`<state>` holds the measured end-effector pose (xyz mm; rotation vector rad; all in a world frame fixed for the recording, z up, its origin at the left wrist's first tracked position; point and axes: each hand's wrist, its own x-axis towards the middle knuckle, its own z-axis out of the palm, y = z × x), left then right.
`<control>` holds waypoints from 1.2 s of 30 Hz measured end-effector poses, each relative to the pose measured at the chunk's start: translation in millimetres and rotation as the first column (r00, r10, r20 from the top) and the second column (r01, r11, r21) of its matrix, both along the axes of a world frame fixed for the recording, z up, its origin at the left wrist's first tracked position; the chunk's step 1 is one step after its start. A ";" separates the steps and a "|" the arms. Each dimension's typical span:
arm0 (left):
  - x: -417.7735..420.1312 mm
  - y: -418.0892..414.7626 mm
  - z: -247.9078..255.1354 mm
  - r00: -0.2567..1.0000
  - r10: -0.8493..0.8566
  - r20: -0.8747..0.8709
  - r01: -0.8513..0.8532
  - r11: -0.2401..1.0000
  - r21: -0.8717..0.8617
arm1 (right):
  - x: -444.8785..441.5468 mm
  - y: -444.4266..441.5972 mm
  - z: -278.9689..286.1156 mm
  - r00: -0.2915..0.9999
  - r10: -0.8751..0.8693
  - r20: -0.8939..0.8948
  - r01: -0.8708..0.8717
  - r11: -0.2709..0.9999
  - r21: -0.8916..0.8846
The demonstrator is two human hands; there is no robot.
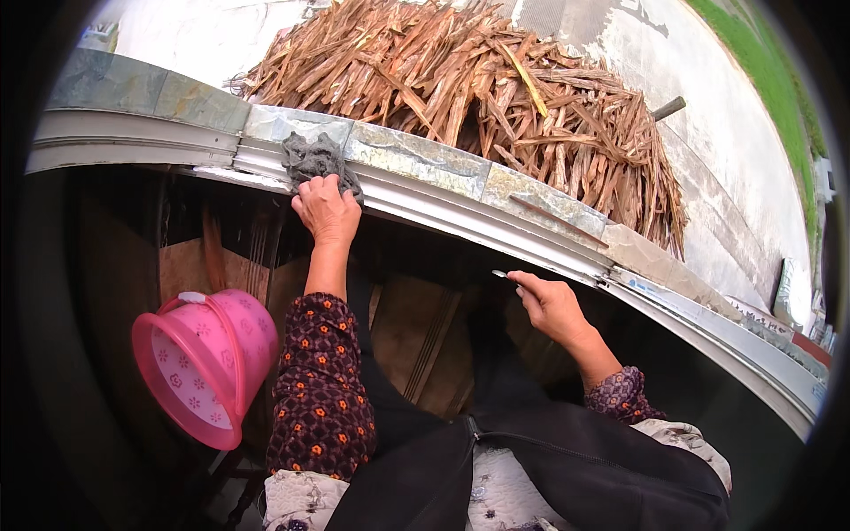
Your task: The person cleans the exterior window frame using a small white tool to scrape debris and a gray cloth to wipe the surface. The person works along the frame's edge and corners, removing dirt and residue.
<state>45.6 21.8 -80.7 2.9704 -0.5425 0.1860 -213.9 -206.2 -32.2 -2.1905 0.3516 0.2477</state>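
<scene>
My left hand (328, 210) grips a crumpled dark grey cloth (316, 159), which lies over the white window track (425, 205) and reaches onto the stone-tiled sill (418, 159). Farther right, my right hand (550, 306) is held just inside the track, apart from it. A small, thin tool with a pale metal tip (499, 273) pokes out from between its thumb and fingers; most of the tool is hidden by the hand.
A pink flower-patterned bucket (242, 332) stands to my left, below the sill. Outside, a big heap of split wood (465, 79) rises against the wall. On the sill tiles lies a thin rusty rod (558, 221). Brown floor tiles (415, 332) show below me.
</scene>
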 end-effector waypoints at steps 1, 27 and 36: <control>-5.7 -4.7 -2.2 1.000 -0.020 -0.008 0.019 0.999 -0.043 | -10.9 -2.3 -2.2 0.999 -0.024 0.026 0.024 1.000 0.009; -50.2 -26.6 2.5 0.940 -0.329 0.093 0.333 0.942 -0.039 | -119.2 -46.4 -2.2 0.961 -0.275 -0.005 0.275 0.961 -0.006; -137.1 -103.7 -8.8 0.939 -0.343 0.034 0.333 0.878 -0.344 | -143.3 -36.9 -10.0 0.943 -0.290 -0.162 0.298 0.954 0.029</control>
